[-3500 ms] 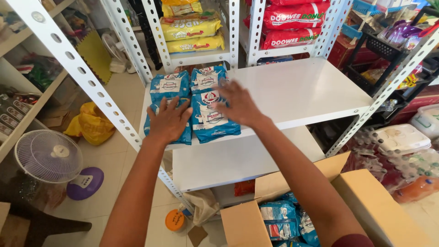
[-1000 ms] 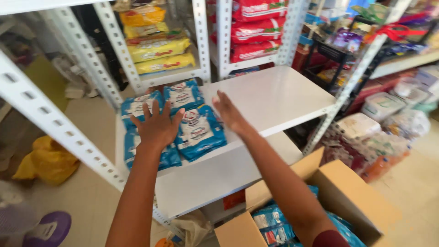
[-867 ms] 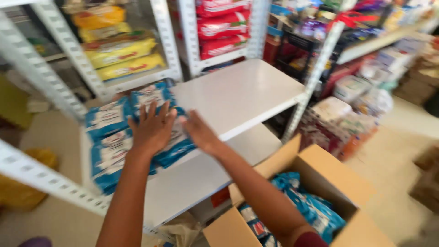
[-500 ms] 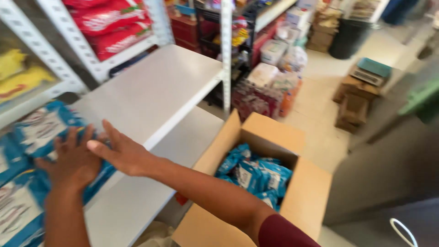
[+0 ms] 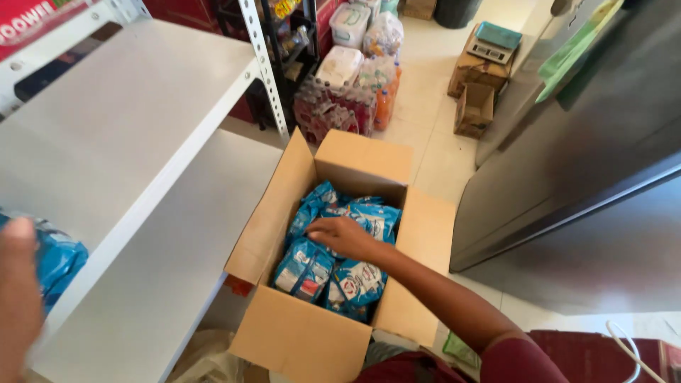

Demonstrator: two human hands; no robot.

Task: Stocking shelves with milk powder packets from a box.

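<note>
On the far left our left hand blurs at the frame edge beside the blue packets on the white shelf; we cannot tell its grip. Moving right, our right hand lies palm down, fingers loosely curled, on the packets in the cardboard box, nothing lifted. A shallow grab at that slick plastic could slip, or snag a flap.

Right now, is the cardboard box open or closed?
Open. The box has its flaps folded outward, blue packets show inside, and the right hand reaches in onto them.
</note>
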